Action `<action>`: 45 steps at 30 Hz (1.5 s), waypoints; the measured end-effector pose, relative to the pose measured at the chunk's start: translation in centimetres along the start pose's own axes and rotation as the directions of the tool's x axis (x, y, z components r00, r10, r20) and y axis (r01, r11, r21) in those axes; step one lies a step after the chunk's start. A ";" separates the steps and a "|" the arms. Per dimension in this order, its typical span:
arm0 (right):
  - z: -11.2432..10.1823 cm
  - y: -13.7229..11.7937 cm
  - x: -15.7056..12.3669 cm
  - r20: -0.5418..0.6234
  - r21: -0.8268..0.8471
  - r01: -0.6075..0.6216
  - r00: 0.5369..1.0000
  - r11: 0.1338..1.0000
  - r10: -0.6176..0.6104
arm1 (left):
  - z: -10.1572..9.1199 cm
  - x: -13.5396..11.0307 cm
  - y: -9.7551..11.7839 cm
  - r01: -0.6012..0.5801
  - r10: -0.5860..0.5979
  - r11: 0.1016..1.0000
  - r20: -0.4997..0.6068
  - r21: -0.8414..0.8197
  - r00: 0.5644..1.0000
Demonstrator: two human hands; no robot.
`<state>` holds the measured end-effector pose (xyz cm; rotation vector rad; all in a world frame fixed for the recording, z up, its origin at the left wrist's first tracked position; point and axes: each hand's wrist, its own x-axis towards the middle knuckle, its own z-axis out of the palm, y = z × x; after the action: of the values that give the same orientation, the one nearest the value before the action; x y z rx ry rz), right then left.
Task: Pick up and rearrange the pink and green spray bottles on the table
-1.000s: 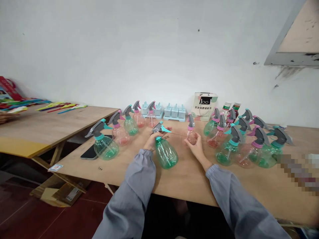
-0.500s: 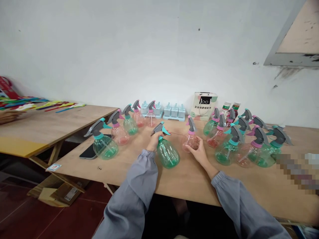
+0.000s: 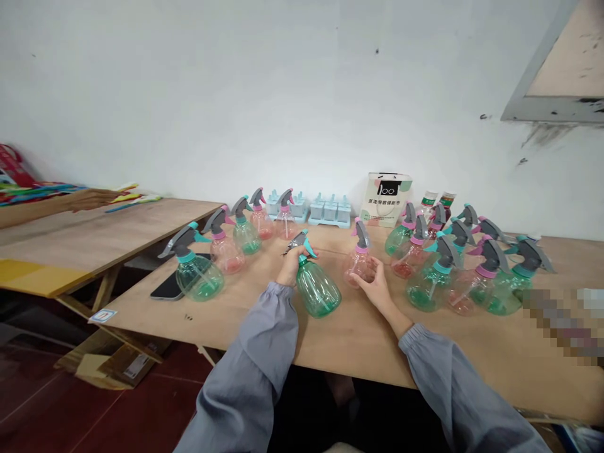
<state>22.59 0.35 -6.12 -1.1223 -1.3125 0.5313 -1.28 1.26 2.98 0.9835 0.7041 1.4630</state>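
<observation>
My left hand point(image 3: 290, 269) is closed around the neck of a green spray bottle point(image 3: 319, 290) with a grey head and teal trigger. That bottle leans, its base toward the lower right. My right hand point(image 3: 376, 283) grips the side of a pink spray bottle point(image 3: 355, 263), which stands upright with a grey head and pink trigger. Left of my hands is a loose group of spray bottles, a green one point(image 3: 201, 277) nearest. Several more, green and pink, stand close together on the right, among them a green bottle point(image 3: 429, 288) by my right hand.
Pale blue ice-pop moulds point(image 3: 330, 211) and a paper bag point(image 3: 387, 200) stand along the wall. A phone point(image 3: 167, 286) lies under the nearest left bottle. On the neighbouring table point(image 3: 117, 242), another person's hand point(image 3: 89, 200) reaches over coloured strips. A blurred patch covers the right edge.
The other person's hand at the left has reached further right over the strips. My left hand's bottle has tilted very slightly; my right hand stays at the pink bottle.
</observation>
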 end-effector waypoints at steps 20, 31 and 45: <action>0.2 0.2 0.0 0.019 0.006 0.031 0.999 0.999 -0.032 | 0.5 -0.7 1.1 -0.007 0.006 1.000 -0.012 -0.028 1.000; 0.1 0.2 -0.1 0.028 0.021 0.008 1.000 1.000 -0.009 | -2.0 0.5 3.9 -0.356 0.386 0.882 -0.040 0.309 0.922; 0.1 -0.4 -0.1 0.034 0.027 0.016 0.999 1.000 -0.017 | -8.3 4.5 5.8 -0.279 0.499 0.707 -0.177 0.650 0.849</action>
<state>22.37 0.17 -5.86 -1.0840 -1.3390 0.5563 -11.17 5.80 4.94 1.4568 1.3432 1.8654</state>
